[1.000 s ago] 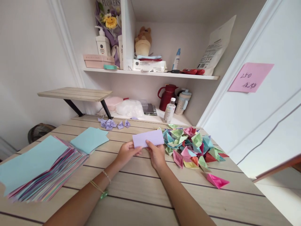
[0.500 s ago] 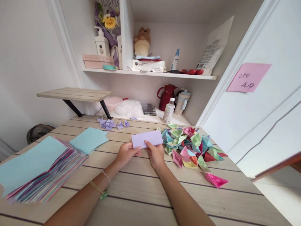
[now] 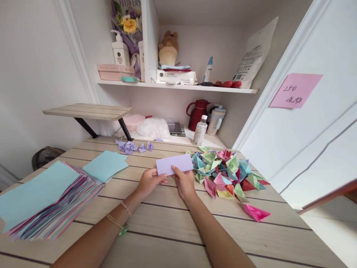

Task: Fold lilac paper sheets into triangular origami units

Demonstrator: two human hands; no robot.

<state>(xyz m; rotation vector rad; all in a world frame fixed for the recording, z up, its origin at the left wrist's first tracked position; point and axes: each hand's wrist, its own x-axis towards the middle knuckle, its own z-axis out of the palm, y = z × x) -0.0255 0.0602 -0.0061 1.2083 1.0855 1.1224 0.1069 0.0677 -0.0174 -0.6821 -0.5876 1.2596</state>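
Observation:
A purple sheet of paper point(image 3: 170, 162), folded into a long rectangle, is held just above the table between both hands. My left hand point(image 3: 150, 180) pinches its lower left corner, thumb in front and fingers behind. My right hand point(image 3: 184, 182) grips the lower right part, its thumb lying across the front face. To the right of the paper is a heap of folded paper boats point(image 3: 220, 167) in many colours. One bright pink boat point(image 3: 256, 213) lies apart at the near side of the heap. Several small purple folded pieces point(image 3: 129, 147) sit at the back of the table.
On the left lies a thick stack of coloured paper point(image 3: 64, 204), with light blue sheets point(image 3: 107, 165) beside it. A small raised wooden shelf point(image 3: 87, 111) stands at the back left. Behind the table are a clear bottle point(image 3: 200, 131) and a red jug point(image 3: 198, 114).
The view has shifted very slightly. Both hands keep the same grip on the folded purple paper, with no other visible change.

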